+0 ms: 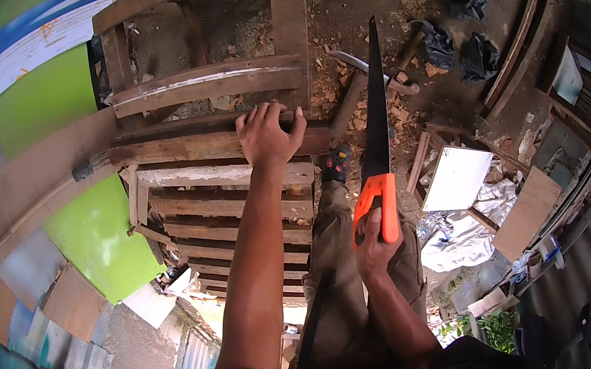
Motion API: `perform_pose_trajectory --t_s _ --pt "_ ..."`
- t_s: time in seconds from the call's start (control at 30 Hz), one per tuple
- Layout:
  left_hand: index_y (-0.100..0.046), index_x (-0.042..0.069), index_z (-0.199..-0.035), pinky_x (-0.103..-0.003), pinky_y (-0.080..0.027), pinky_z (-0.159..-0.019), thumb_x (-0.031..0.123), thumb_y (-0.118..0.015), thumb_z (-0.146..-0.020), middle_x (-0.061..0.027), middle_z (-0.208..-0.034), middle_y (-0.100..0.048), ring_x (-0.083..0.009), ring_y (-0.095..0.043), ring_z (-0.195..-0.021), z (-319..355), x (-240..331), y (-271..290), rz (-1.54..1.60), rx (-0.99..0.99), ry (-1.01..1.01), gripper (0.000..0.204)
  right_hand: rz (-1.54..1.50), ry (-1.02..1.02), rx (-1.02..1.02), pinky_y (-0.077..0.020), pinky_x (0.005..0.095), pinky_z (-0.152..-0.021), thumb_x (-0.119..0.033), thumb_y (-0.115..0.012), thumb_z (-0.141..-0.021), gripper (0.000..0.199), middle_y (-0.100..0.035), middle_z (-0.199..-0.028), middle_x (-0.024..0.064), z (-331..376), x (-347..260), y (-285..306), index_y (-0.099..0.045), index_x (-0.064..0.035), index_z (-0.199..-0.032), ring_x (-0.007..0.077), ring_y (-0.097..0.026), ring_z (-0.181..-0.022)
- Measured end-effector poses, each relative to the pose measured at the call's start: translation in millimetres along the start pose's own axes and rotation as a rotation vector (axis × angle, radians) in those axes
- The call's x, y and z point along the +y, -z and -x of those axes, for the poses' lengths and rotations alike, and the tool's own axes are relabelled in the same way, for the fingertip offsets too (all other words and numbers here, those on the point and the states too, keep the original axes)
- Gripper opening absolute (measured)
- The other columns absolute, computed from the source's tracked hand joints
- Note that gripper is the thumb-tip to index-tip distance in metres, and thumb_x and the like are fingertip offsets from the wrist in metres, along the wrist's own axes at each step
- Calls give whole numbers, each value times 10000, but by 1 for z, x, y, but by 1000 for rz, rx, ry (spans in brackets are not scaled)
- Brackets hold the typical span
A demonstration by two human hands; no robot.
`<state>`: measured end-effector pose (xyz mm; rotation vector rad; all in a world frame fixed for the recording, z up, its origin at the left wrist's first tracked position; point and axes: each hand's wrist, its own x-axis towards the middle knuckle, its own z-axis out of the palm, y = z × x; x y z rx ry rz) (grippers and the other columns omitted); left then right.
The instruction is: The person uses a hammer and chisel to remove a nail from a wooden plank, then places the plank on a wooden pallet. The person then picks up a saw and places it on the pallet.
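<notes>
My left hand (271, 136) is closed over a dark brown wooden beam (186, 150), its fingers curled across the far edge and the thumb spread to the right. The beam lies crosswise over a slatted wooden frame (217, 203). In my right hand (375, 250) is a handsaw (375, 133), held by its orange handle. Its long dark blade points up and away, to the right of the beam's end, and looks apart from the wood. My right fingers wrap the grip and are partly hidden by the handle.
Beyond the beam stands another wooden frame (206, 86) with curved rails. A hammer (403, 85) lies on the floor among wood chips and black plastic bags (478, 57). At right are curved wooden strips (514, 49) and a white board (457, 178). Green panels (99, 239) stand at left.
</notes>
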<state>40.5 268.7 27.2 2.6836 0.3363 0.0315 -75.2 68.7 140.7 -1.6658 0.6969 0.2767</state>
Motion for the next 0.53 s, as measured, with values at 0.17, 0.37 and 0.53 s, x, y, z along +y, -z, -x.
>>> perform_pose_trajectory --t_s 0.17,0.37,0.53 --pt "-684 99 -857 -393 -382 -871 392 -706 -771 -51 -845 -631 -249 -627 -853 5 -4 6 36 -13 -76 306 50 8 -52 -437 291 -566 -151 -618 -948 171 -565 -688 47 61 7 -18 -619 18 -916 144 -543 -595" --pt "-693 91 -923 -411 -371 -937 396 -732 -751 -62 -877 -633 -258 -617 -917 3 -8 2 -48 -68 -119 352 135 211 -65 -387 333 -497 -83 -704 -860 206 -498 -626 84 80 18 -39 -558 -14 -733 207 -493 -516" --pt "-692 85 -944 -415 -351 -1005 413 -745 -752 -81 -927 -633 -260 -614 -957 5 -7 7 -5 -142 -79 384 108 270 -90 -389 346 -501 -52 -720 -834 184 -506 -629 86 79 39 -42 -563 -20 -746 226 -505 -522"
